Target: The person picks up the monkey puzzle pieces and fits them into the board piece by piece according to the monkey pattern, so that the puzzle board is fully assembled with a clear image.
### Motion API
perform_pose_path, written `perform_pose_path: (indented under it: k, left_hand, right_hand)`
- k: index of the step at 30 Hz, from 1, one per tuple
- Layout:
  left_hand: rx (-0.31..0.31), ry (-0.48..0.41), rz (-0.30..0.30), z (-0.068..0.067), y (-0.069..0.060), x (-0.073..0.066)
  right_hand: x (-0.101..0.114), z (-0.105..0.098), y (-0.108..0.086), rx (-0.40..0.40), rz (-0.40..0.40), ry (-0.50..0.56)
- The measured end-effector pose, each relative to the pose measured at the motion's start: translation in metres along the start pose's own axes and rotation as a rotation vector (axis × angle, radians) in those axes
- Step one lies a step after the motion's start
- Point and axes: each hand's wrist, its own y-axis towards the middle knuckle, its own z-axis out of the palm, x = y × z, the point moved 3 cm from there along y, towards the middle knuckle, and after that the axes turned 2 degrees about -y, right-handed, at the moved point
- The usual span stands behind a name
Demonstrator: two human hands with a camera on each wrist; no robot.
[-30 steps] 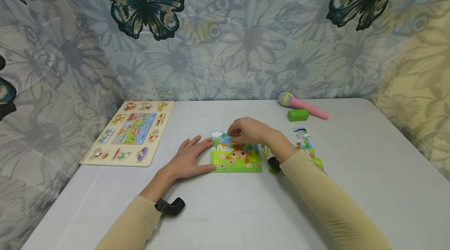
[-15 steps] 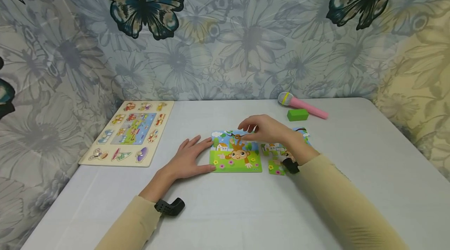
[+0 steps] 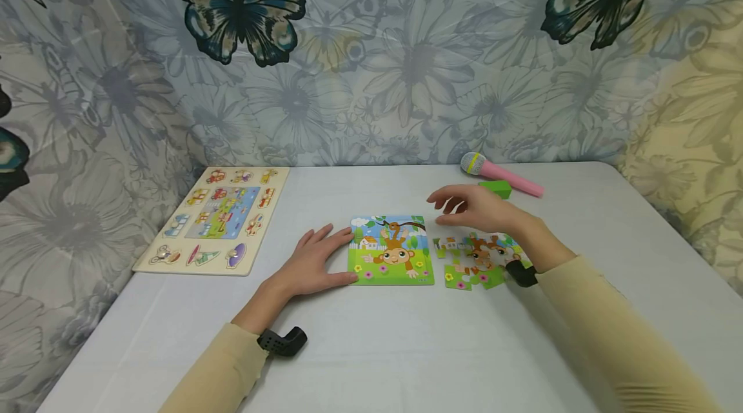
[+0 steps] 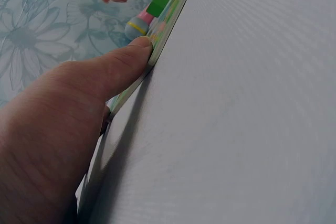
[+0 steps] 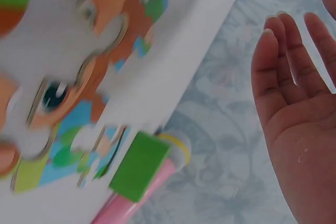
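Observation:
A square jigsaw puzzle (image 3: 391,251) with a monkey hanging over green grass lies in the middle of the table. My left hand (image 3: 310,264) rests at its left side, fingers spread, with fingertips and thumb touching the edge. In the left wrist view the thumb (image 4: 128,64) lies along the board's edge. My right hand (image 3: 478,210) is raised right of the puzzle, above the far side of several loose puzzle pieces (image 3: 458,276). Its fingers are relaxed and bent a little, and the right wrist view shows nothing in the palm (image 5: 302,135). The right forearm and hand hide some pieces.
A wooden peg board (image 3: 240,264) with small pictures lies at the table's left. Behind the right hand are a green block (image 3: 496,189) and a pink toy microphone (image 3: 513,181). Butterfly-printed cloth (image 3: 406,77) hangs behind the white table (image 3: 360,348).
My right hand has drawn away from the puzzle's upper part to the right and slightly upward, uncovering the tree branch and monkey's tail. The left hand has stayed in place.

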Motion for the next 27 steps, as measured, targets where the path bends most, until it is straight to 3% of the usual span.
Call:
perform_pose_path:
  k: [10, 17, 27]
  left_hand:
    - [0.003, -0.004, 0.000, -0.001, 0.000, 0.000]
    - [0.000, -0.008, 0.005, -0.001, 0.000, -0.001]
    - [-0.004, -0.017, 0.006, -0.001, -0.001, -0.001]
  right_hand:
    - [-0.034, -0.025, -0.026, -0.017, 0.107, -0.010]
    - [-0.058, -0.032, -0.041, -0.052, 0.126, -0.090]
    - [-0.087, -0.039, -0.050, -0.043, 0.246, -0.131]
